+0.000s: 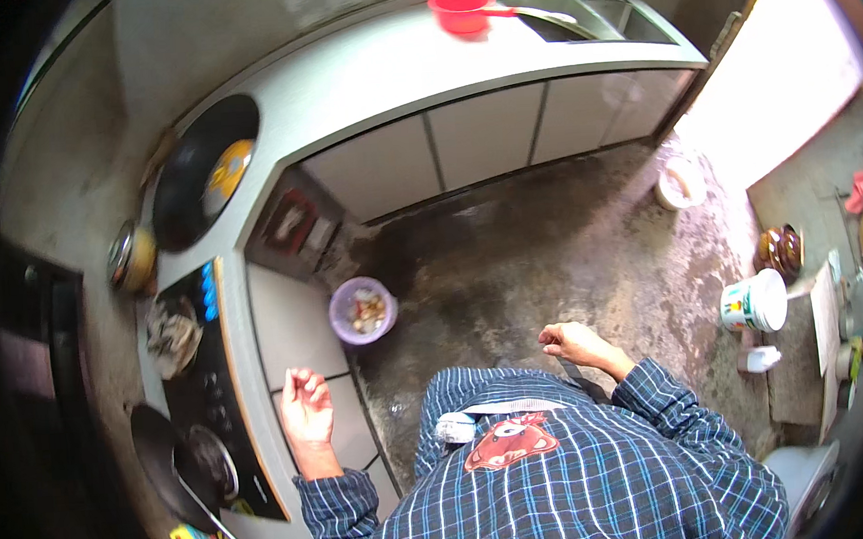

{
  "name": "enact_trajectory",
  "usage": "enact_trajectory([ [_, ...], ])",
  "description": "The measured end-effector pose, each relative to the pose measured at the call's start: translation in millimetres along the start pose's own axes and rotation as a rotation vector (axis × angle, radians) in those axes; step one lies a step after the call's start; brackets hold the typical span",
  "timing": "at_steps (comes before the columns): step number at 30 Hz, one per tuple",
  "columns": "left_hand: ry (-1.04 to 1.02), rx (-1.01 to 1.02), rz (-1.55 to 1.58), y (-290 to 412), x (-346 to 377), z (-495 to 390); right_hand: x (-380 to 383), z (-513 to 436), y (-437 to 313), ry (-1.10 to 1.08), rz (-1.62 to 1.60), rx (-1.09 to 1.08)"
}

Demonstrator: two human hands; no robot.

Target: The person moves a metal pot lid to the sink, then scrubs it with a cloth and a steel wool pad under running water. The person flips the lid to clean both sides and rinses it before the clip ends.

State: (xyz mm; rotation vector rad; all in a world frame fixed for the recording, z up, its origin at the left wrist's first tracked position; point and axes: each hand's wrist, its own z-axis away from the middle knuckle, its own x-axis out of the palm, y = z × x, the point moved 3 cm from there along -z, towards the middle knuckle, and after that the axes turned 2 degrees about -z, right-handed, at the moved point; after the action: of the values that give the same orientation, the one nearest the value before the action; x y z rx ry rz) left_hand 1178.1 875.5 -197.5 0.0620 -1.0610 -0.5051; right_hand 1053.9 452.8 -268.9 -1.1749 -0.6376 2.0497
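Observation:
My left hand (pixel 309 415) is raised palm up beside the front of the stove counter, its fingers loosely curled and nothing in them. In front of my body on the right, my right hand (pixel 578 344) hangs over the floor with bent fingers, also empty. On the floor between the lower cabinets and me stands a light purple plastic basin (pixel 337 320) with scraps in it. To the left of my left hand lies a black glass gas hob (pixel 216 420) with blue knobs and a crumpled cloth or bag (pixel 174 336) on it.
A large black wok (pixel 185 180) is set in the corner counter. A red plastic dipper (pixel 462 12) stands near the sink (pixel 597 15). Another wok (pixel 165 459) leans at the hob's near end. White buckets (pixel 770 301) and a brown glazed jar (pixel 779 250) stand at right. The concrete floor looks wet.

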Motion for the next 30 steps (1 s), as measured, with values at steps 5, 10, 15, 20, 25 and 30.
enact_trajectory([
  [5,-0.089,-0.208,-0.268,-94,69,-120,-18,1,71,0.167,-0.165,0.136],
  [10,-0.194,-0.375,-0.313,-157,117,-201,-24,5,102,0.191,-0.288,0.231],
  [15,-0.262,-0.501,-0.31,-229,210,-279,-109,2,114,0.315,-0.28,0.305],
  [20,-0.259,-0.545,-0.535,-343,317,-337,-209,9,141,0.546,-0.588,0.363],
  [25,-0.242,-0.463,-0.671,-426,386,-379,-251,6,194,0.501,-0.685,0.457],
  [30,-0.245,-0.305,-0.655,-479,451,-427,-353,-35,249,0.408,-0.592,0.324],
])
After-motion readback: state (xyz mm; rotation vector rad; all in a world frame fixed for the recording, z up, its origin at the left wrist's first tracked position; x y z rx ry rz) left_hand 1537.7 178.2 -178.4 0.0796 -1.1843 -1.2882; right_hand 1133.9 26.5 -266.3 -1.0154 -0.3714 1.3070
